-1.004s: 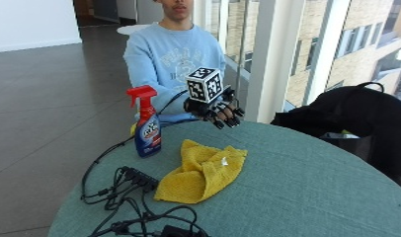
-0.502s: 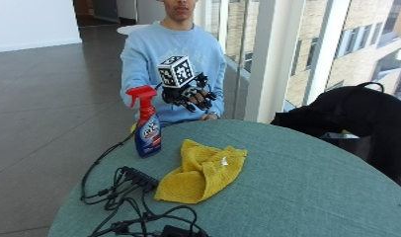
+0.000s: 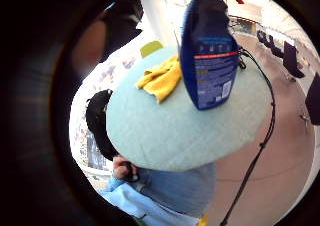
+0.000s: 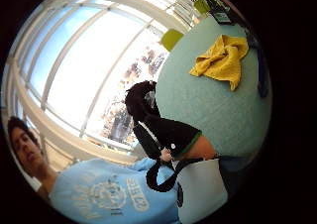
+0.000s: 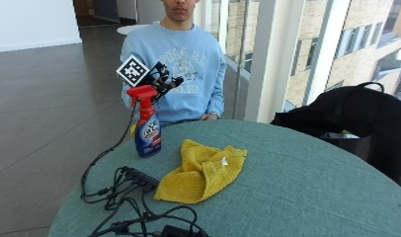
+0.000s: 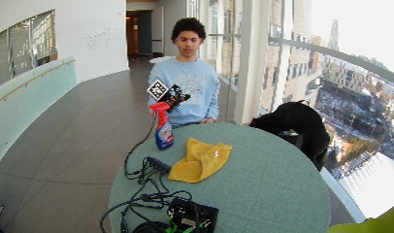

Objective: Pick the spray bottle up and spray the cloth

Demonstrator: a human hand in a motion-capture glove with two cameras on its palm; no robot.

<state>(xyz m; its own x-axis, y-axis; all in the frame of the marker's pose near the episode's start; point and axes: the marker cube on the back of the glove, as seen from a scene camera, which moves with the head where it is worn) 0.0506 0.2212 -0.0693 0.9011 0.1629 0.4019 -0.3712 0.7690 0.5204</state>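
My hand (image 5: 162, 81): hovers just behind the bottle (image 5: 146, 129)'s red trigger, fingers extended, gripping nothing; fingertips partly hidden. Bottle upright beneath my palm; cloth (image 5: 202, 171) beyond it. Palm view alone shows its label.

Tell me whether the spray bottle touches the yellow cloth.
Apart. The outside view shows bare table between the spray bottle and the yellow cloth.

Glossy blue plastic spray bottle (image 5: 147, 136) with red trigger, soft yellow cloth (image 5: 202, 171), matt green felt-like table (image 5: 305, 187)
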